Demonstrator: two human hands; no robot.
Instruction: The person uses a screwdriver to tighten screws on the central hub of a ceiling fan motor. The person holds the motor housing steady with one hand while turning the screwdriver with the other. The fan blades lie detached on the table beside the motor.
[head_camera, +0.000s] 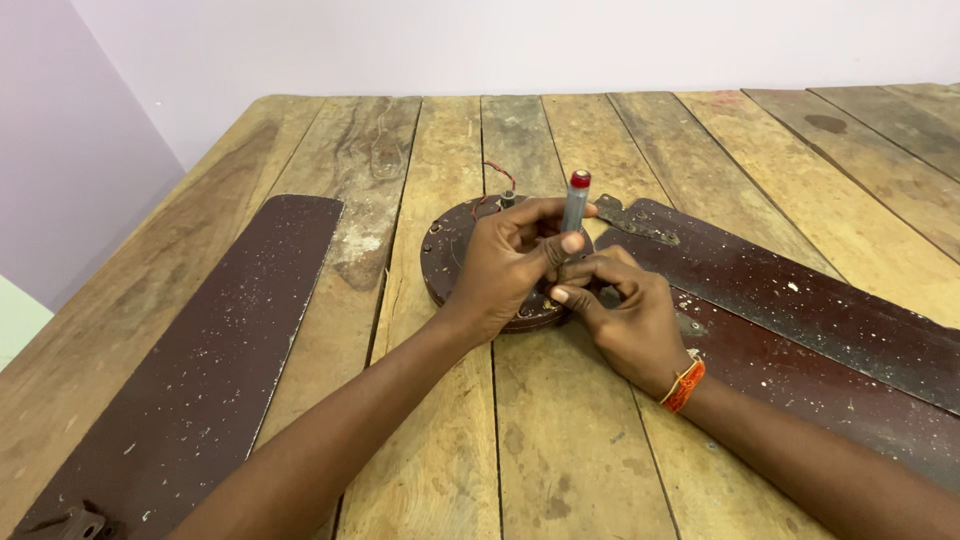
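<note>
Forearms converge on my hands: left hand (510, 262) steadies the fan motor housing (452, 262) while gripping the upright screwdriver (575, 202); right hand (625, 315) pinches its shaft low, on the bench (560, 450).

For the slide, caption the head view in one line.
Both hands, left hand and right hand, steady an upright screwdriver on a fan motor between detached blades.

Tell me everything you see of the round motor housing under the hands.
The round motor housing is a dark brown, dusty metal disc lying flat on the wooden table. Red wires curl at its far edge. The left hand and right hand cover its right part, gripping a grey, red-capped tool upright over it.
</note>
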